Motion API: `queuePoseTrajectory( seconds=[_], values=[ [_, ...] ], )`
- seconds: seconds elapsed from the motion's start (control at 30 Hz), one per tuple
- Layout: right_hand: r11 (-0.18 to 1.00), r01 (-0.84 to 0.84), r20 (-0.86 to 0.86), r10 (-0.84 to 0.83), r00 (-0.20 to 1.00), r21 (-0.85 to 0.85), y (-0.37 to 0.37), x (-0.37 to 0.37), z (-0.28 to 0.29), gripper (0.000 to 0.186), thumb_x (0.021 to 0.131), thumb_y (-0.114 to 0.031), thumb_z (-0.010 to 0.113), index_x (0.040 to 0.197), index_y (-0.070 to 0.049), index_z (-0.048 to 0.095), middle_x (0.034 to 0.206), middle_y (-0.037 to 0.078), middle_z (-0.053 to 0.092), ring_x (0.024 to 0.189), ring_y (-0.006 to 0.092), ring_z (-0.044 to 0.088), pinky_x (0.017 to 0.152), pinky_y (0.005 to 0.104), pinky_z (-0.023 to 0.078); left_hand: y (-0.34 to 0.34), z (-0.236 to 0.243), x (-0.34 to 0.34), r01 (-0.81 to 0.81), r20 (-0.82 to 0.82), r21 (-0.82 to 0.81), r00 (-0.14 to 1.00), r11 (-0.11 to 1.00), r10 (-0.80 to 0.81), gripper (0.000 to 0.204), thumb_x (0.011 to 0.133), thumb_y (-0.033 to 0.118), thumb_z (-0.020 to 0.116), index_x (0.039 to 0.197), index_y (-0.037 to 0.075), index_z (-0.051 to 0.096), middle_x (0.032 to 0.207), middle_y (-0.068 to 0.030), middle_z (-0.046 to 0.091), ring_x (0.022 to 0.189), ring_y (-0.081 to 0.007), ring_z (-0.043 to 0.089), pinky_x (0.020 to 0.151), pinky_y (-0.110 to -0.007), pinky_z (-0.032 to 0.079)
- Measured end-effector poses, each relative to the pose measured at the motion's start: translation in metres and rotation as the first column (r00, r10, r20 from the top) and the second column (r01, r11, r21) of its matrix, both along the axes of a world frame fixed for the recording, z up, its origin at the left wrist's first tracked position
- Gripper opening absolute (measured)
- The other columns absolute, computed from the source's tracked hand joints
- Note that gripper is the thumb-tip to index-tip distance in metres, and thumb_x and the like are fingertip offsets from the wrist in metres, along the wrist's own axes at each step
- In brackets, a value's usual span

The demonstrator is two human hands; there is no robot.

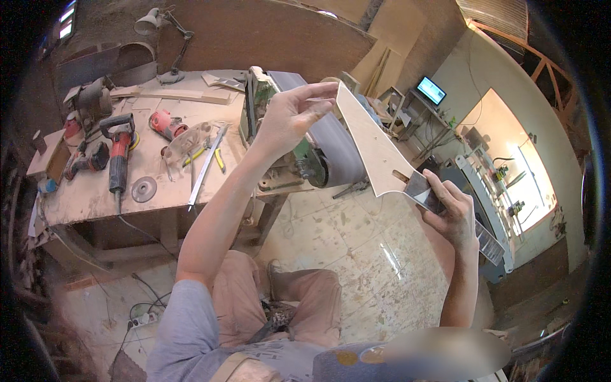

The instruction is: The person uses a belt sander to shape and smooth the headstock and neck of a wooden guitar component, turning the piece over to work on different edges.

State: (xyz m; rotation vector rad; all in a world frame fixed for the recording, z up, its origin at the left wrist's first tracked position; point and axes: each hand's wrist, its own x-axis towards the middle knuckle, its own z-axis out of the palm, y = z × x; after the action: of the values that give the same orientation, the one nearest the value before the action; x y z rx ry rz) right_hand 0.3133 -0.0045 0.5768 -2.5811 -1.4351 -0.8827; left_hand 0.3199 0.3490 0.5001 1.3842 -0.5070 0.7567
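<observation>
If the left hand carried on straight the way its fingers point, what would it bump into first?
Likely the narrow upper end of the pale flat panel, right beside the fingertips of the left hand; whether they already touch is hard to tell.

Sanding belt (338, 146) partly hidden by left hand (294, 116), monitor (431, 90) display unreadably small

The panel (374, 146) is right of the belt sander (340, 151), the lamp (147, 24) left.
</observation>
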Motion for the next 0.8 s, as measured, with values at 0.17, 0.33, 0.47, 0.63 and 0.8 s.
queuePoseTrajectory(
  seconds=[0.17,0.33,0.47,0.63,0.8],
  values=[
    [0.999,-0.041,-0.004,0.041,0.999,-0.022,0.017,0.004,0.006,0.073,0.063,-0.011,0.079,0.134,-0.012,0.06,0.075,0.009,0.055,0.058,0.0216,0.056,0.056,0.0349,0.049,0.011,-0.001,0.008,0.013,0.042,-0.023,0.999,1.0,-0.012,0.042,0.092,0.007,0.067,0.133,-0.001,0.058,0.118,-0.0128,0.068,0.107,-0.0173,0.065,0.096,-0.03,0.052],
    [0.999,-0.036,-0.12,0.033,0.992,-0.03,0.024,0.008,0.011,0.071,0.067,-0.011,0.077,0.135,-0.009,0.058,0.075,0.011,0.055,0.061,0.0234,0.055,0.059,0.0351,0.048,0.021,-0.004,0.019,-0.019,0.042,0.003,0.999,1.0,0.019,0.044,0.09,0.006,0.069,0.132,-0.002,0.057,0.117,-0.0133,0.068,0.106,-0.0174,0.066,0.096,-0.029,0.053],
    [1.0,-0.024,-0.193,0.023,0.981,-0.005,0.028,0.01,0.012,0.069,0.07,-0.013,0.075,0.137,-0.012,0.058,0.077,0.011,0.057,0.064,0.0215,0.056,0.062,0.0356,0.048,0.024,-0.007,0.021,-0.093,0.026,0.06,0.995,0.994,0.092,0.045,0.091,0.009,0.069,0.133,-0.002,0.055,0.117,-0.0129,0.067,0.107,-0.0173,0.065,0.096,-0.029,0.053],
    [0.998,-0.051,-0.219,0.057,0.974,0.033,0.026,0.015,0.012,0.068,0.071,-0.014,0.076,0.136,-0.013,0.059,0.082,0.012,0.063,0.07,0.0213,0.061,0.066,0.0368,0.05,0.025,-0.006,0.023,-0.164,-0.006,0.14,0.986,0.976,0.167,0.047,0.091,0.013,0.07,0.133,-0.001,0.056,0.122,-0.0139,0.065,0.11,-0.019,0.064,0.097,-0.03,0.052],
    [0.999,-0.022,-0.199,0.012,0.98,-0.047,0.034,0.015,0.025,0.069,0.072,-0.013,0.075,0.138,-0.015,0.057,0.086,0.013,0.066,0.072,0.0253,0.064,0.068,0.0385,0.052,0.036,-0.007,0.033,-0.145,0.096,0.145,0.987,0.979,0.132,0.042,0.095,0.015,0.064,0.134,0.0,0.056,0.127,-0.0143,0.063,0.117,-0.0206,0.061,0.102,-0.032,0.048]
  ],
)
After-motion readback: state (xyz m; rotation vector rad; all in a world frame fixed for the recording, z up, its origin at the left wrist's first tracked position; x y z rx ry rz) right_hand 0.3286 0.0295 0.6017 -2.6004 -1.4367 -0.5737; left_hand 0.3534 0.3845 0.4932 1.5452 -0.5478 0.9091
